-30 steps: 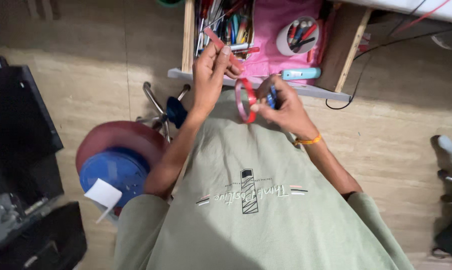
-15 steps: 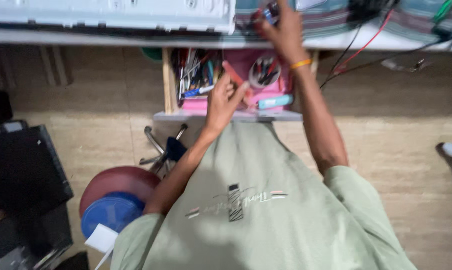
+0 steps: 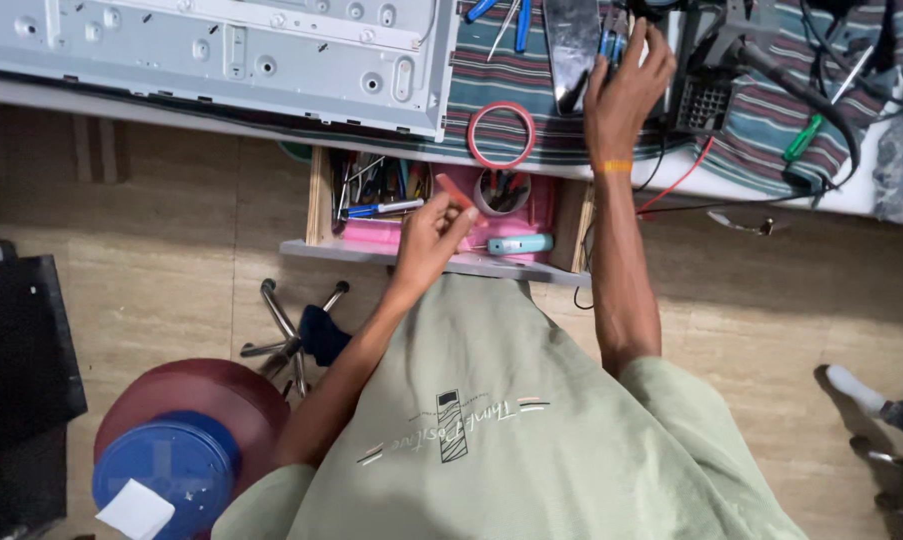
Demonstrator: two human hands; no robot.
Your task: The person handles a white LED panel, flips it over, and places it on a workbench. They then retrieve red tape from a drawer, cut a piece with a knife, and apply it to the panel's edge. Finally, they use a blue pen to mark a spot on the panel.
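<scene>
The left hand (image 3: 429, 232), at the centre of the frame, hovers above the open wooden drawer (image 3: 321, 205) under the bench edge, its grip pinching a short strip of red tape (image 3: 457, 192) between thumb and fingertips, the strip slanting up toward the upper right. The right hand (image 3: 623, 90), in the upper middle of the frame with an orange band at the wrist, reaches onto the striped cloth (image 3: 771, 130) that covers the bench; its fingers are spread and curled over a cluster of small tools and dark parts there, and whether the grip has closed on any one of them cannot be told. Just left of that hand lies a red ring-shaped roll of tape (image 3: 501, 134), flat on the cloth near the bench edge. To the upper left sits a large pale grey metal panel (image 3: 221, 55) with round holes. Inside the drawer are a pink tray (image 3: 376, 237), a round cup of tools (image 3: 504, 190) and a light blue oblong gadget (image 3: 519, 244) near its front lip. A green-handled screwdriver (image 3: 803, 137) lies on the cloth at the upper right. At the lower left stands a dark red round stool (image 3: 211, 395), with a blue round lid (image 3: 166, 475) beside it.
</scene>
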